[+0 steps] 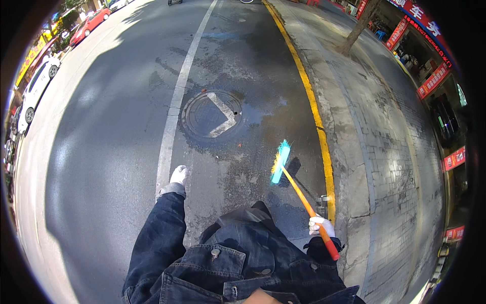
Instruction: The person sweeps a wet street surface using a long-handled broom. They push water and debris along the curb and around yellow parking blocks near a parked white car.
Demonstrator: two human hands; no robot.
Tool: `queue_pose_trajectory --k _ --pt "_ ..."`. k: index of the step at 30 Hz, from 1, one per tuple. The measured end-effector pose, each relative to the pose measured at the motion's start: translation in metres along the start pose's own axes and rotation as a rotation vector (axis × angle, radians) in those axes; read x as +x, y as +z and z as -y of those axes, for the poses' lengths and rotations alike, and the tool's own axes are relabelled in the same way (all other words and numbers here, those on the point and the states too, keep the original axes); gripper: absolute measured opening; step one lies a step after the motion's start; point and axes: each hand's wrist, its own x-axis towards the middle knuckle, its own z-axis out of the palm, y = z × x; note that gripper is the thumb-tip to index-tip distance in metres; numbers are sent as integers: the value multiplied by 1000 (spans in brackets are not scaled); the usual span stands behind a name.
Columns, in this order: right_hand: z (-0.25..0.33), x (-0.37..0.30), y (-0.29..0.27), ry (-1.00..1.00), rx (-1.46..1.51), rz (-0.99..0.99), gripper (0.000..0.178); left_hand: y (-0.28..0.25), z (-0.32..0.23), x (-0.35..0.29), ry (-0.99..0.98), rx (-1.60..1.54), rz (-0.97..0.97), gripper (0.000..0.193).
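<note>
My right hand (321, 226), in a white glove, is wrapped round the orange handle of a push broom (302, 196) near its red end. The broom reaches forward and to the left. Its turquoise head, with yellow and teal bristles, is tilted beside its own shadow on the damp road; I cannot tell whether the bristles touch the ground. My left hand (179, 175), also gloved in white, hangs out to the left above the white lane line (175, 109). Its fingers look curled together with nothing in them.
Ahead lies a round manhole cover (211, 115) with white paint marks and wet asphalt around it. A yellow line (312, 99) runs along the kerb on the right, beside a paved sidewalk (390, 152) with a tree trunk (360, 29). Parked cars, one white (38, 88), stand far left.
</note>
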Motion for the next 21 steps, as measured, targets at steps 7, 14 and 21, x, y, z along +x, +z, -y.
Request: queue_pose_trajectory --k 7,14,21 --pt "126 150 47 -11 -120 26 25 92 -196 194 -52 -139 179 30" --pt "310 333 111 247 -143 10 12 88 -110 213 -592 1085 583 34" --pt "461 478 213 293 -301 -60 12 38 -44 223 -1280 438 268 32"
